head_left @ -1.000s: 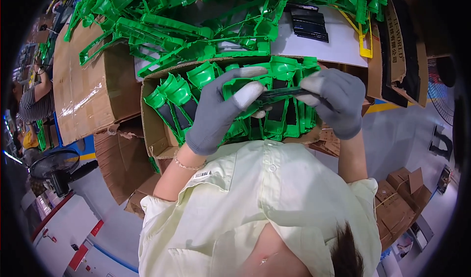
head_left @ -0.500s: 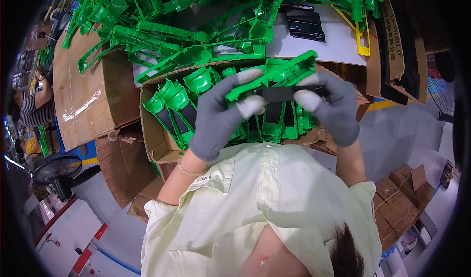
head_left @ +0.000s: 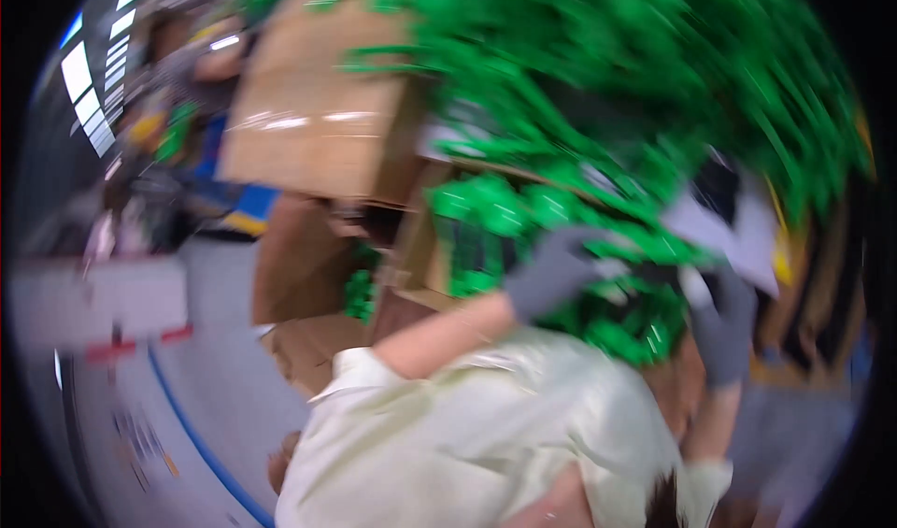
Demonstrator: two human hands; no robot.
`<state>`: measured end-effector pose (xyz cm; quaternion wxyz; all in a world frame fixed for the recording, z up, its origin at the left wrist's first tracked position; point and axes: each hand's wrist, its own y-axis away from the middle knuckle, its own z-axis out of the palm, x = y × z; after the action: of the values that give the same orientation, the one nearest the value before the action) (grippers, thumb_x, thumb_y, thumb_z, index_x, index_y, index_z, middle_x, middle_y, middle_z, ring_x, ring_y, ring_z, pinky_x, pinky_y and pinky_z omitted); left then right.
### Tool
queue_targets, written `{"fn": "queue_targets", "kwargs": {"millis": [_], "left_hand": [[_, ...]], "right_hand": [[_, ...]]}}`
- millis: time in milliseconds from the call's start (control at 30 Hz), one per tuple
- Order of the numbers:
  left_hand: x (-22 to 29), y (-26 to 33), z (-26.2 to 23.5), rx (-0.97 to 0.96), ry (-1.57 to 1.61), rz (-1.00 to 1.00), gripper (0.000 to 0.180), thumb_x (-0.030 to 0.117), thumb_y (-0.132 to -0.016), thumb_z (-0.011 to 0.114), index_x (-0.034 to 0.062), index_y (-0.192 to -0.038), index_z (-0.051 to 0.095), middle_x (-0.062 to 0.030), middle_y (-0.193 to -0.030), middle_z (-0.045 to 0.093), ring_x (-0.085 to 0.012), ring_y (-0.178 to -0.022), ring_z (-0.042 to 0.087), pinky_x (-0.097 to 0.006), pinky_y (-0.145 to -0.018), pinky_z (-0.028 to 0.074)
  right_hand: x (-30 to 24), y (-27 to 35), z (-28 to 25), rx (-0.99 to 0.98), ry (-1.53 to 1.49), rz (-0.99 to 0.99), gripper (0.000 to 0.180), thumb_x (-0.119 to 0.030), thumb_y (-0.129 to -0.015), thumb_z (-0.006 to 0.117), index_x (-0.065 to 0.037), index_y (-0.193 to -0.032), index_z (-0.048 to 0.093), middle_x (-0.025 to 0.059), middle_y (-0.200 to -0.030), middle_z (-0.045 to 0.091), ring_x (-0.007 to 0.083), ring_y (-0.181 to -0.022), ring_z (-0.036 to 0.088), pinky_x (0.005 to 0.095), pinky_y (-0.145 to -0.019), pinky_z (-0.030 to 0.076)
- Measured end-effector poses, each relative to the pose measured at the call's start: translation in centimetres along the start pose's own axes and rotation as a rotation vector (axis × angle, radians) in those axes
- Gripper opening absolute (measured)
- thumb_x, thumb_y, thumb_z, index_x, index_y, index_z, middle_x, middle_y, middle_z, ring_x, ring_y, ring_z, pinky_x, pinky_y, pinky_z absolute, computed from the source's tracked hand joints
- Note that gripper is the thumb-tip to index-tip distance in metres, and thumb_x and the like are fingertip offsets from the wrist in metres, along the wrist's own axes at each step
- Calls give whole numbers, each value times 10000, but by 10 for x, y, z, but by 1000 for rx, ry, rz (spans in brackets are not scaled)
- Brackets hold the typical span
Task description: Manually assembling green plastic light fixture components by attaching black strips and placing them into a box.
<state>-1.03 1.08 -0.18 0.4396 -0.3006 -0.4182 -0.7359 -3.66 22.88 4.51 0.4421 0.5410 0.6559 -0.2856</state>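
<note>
Motion blurs the whole head view. My left hand (head_left: 556, 276), in a grey glove with pale fingertips, is closed on a long green plastic part (head_left: 665, 245). A dark flat strip (head_left: 656, 272) runs along that part between my hands. My right hand (head_left: 724, 327), gloved alike, pinches the strip's right end with thumb and fingers. Whether the strip sits in the green part or lies against it cannot be made out. Just below and behind my hands is an open cardboard box (head_left: 411, 252) holding several green parts (head_left: 495, 206) with dark inlays.
A large heap of green plastic parts (head_left: 598, 23) covers the far side. Dark strips (head_left: 718, 190) lie on a white surface (head_left: 691, 224) at the right. A taped carton (head_left: 318, 126) stands at far left, with a torn cardboard box (head_left: 294, 262) nearer. Another person's arm (head_left: 222, 59) shows beyond.
The whole view has swung left and blurred, so my hands and the box appear farther right and lower. Both hands still hold the green part and the dark strip between them.
</note>
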Motion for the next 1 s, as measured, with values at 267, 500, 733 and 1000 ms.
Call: {"fn": "queue_targets", "kwargs": {"millis": [267,500,733,1000], "left_hand": [[13,2,5,15,55,100,249,-20,-852,548,-61,-1097,561,-135,-871,633,-209,-718,673,-283,-620,586],[21,6,4,-5,43,106,233,-17,-844,556,-71,-1071,565,-134,-847,628,-220,-701,676,-278,-583,589],[25,2,11,-21,19,72,223,15,-848,582,-64,-1056,574,-124,-841,633,-217,-668,682,-266,-569,586],[20,11,20,3,-4,0,237,64,-837,639,-41,-1043,591,-106,-875,631,-179,-672,669,-250,-558,568]], "right_hand": [[22,-7,9,10,-149,-23,188,-216,-916,558,-36,-865,536,-46,-554,407,22,-413,363,189,-385,233],[18,-7,8,41,-24,-59,141,-171,-917,546,-40,-864,533,-42,-544,416,23,-414,363,193,-370,244],[33,-4,14,91,57,-67,153,-164,-924,531,-35,-842,516,-40,-520,412,29,-417,368,204,-386,246],[28,10,16,91,162,-84,167,-170,-925,523,-18,-857,517,1,-546,445,58,-445,396,234,-415,279]]}}
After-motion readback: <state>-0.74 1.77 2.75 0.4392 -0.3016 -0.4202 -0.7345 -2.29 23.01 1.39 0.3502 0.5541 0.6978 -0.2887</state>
